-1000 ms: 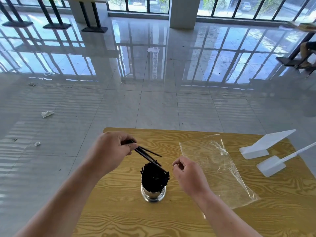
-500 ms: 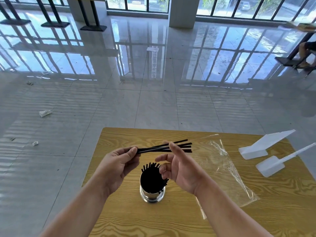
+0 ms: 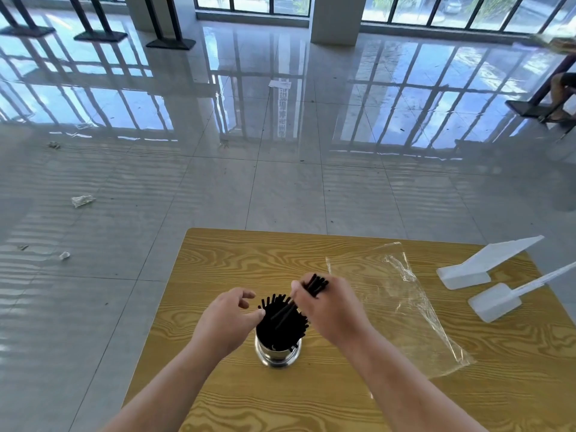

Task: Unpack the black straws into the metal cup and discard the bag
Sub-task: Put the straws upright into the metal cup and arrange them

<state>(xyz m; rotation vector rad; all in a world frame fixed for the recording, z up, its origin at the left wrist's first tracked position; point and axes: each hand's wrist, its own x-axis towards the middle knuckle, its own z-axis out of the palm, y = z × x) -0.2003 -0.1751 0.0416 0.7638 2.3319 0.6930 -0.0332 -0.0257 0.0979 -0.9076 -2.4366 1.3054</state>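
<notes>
A shiny metal cup (image 3: 277,353) stands near the middle of the wooden table (image 3: 311,397), packed with black straws (image 3: 280,322) that fan out above its rim. My right hand (image 3: 330,310) is shut on a small bundle of black straws (image 3: 316,283), tilted with the lower ends pointing down into the cup. Just left of the cup's mouth, my left hand (image 3: 226,319) has its fingers apart and holds nothing, the fingertips close to the fanned straws. The clear plastic bag (image 3: 402,300) lies flat and empty on the table, to the right of my right hand.
Two white plastic stands (image 3: 480,265) (image 3: 495,302) rest at the table's right edge. The table's far edge meets a glossy tiled floor with scraps of litter (image 3: 81,201) at left. A seated person's leg (image 3: 561,88) shows at far right.
The small straw bundle passed from my left hand to my right and swung from level to tilted down into the cup. My left hand let go and dropped beside the cup.
</notes>
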